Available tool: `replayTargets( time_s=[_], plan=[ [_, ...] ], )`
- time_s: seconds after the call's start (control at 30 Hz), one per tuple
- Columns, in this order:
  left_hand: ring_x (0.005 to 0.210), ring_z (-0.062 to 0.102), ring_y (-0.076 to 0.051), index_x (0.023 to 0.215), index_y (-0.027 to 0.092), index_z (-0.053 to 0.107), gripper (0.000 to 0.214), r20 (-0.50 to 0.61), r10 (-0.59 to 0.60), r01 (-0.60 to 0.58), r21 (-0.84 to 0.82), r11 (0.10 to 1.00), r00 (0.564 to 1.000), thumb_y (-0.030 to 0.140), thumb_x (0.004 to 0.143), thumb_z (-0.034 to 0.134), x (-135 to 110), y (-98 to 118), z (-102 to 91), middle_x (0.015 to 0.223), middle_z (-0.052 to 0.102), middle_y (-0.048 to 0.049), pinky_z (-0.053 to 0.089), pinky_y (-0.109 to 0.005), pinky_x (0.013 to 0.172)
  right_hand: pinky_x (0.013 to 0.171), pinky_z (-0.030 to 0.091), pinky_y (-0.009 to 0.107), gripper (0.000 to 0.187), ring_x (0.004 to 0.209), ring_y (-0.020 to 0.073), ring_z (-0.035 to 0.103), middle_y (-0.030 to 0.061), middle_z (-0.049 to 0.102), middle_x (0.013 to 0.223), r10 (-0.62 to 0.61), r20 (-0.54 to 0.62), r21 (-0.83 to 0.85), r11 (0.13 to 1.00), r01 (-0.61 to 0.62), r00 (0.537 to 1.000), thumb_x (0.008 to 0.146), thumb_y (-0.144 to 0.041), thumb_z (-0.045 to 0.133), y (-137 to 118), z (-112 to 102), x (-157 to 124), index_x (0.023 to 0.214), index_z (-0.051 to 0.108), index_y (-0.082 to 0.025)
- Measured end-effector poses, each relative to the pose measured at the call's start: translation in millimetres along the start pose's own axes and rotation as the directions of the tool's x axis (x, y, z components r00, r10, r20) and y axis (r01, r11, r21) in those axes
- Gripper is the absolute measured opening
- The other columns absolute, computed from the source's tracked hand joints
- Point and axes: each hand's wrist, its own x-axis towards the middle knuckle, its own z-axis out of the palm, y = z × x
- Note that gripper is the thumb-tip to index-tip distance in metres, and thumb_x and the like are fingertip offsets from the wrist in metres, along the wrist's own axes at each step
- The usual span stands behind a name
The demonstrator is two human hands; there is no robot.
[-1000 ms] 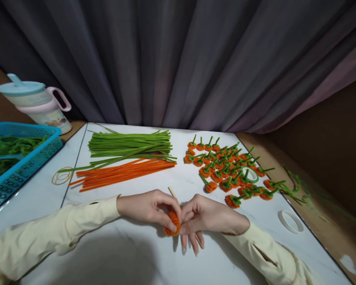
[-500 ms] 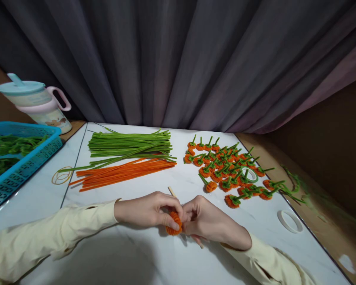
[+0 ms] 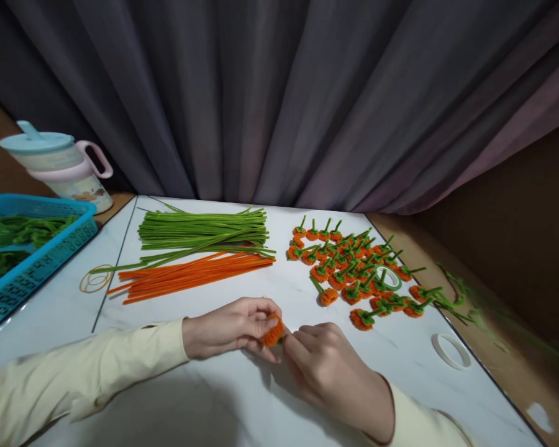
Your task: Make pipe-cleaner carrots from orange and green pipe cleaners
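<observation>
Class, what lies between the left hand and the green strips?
In the head view, the orange strips lie between the left hand and the green strips, with white tabletop nearer the hand.

A dark grey curtain (image 3: 242, 99) hangs in deep folds behind the white, marbled tabletop (image 3: 282, 282), turning mauve right of it. A brown surface (image 3: 517, 357) borders the tabletop's right edge; dim light leaves soft shadows on the tabletop.
</observation>
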Motion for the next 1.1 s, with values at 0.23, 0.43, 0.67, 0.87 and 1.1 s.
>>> replayTargets(
  time_s=[0.23,0.43,0.67,0.87,1.1],
  plan=[
    [0.064,0.055,-0.007,0.087,0.010,0.055,0.030,-0.025,-0.067,0.061,-0.203,0.977,0.997,0.016,0.065,0.075,-1.8,4.6,2.5,0.080,0.056,-0.0026,0.050,-0.023,0.068,0.039,0.026,0.030,0.029,0.044,0.0180,0.042,0.0084,0.050,0.052,-0.386,-0.173,-0.359,0.881,0.307,0.906,0.081,-0.003,0.032,9.9,12.4,-0.7,0.080,0.060,-0.002],
    [0.068,0.055,-0.011,0.087,0.015,0.055,0.020,0.001,0.250,-0.230,0.397,0.888,0.968,0.031,0.079,0.063,-8.2,22.0,-5.0,0.075,0.056,-0.0014,0.049,-0.027,0.068,0.048,0.037,0.021,0.015,0.052,0.0105,0.049,0.0013,0.056,0.063,0.278,0.087,0.354,0.889,-0.290,0.957,0.089,-0.019,0.045,21.4,-1.5,8.2,0.084,0.057,-0.012],
    [0.088,0.055,-0.016,0.108,0.018,0.059,0.031,0.583,0.239,-0.600,0.800,-0.005,0.776,0.008,0.086,0.039,-31.4,39.9,5.0,0.102,0.058,-0.0127,0.044,-0.024,0.078,0.057,0.050,0.027,0.040,0.058,0.0145,0.061,0.0059,0.062,0.067,-0.137,0.671,0.699,-0.212,-0.683,0.729,0.079,-0.049,0.062,46.8,-6.8,12.6,0.084,0.055,-0.010],
    [0.074,0.053,-0.014,0.097,0.021,0.061,0.022,0.567,0.251,-0.515,0.821,-0.246,0.784,0.013,0.085,0.044,-34.8,30.0,10.0,0.089,0.059,-0.0083,0.040,-0.022,0.062,0.049,0.051,0.022,0.042,0.049,0.0142,0.061,0.0054,0.061,0.058,-0.371,0.643,0.573,-0.346,-0.742,0.670,0.079,-0.048,0.062,56.2,10.2,7.3,0.079,0.059,-0.006],
    [0.067,0.051,-0.015,0.079,0.022,0.061,0.017,0.652,0.259,-0.519,0.738,-0.432,0.712,0.016,0.083,0.046,-32.9,16.6,16.9,0.071,0.057,-0.0048,0.043,-0.022,0.061,0.046,0.052,0.020,0.041,0.048,0.0132,0.061,0.0055,0.063,0.060,-0.488,0.664,0.476,-0.309,-0.823,0.567,0.073,-0.045,0.069,48.3,14.0,10.4,0.079,0.062,-0.005]
  ],
)
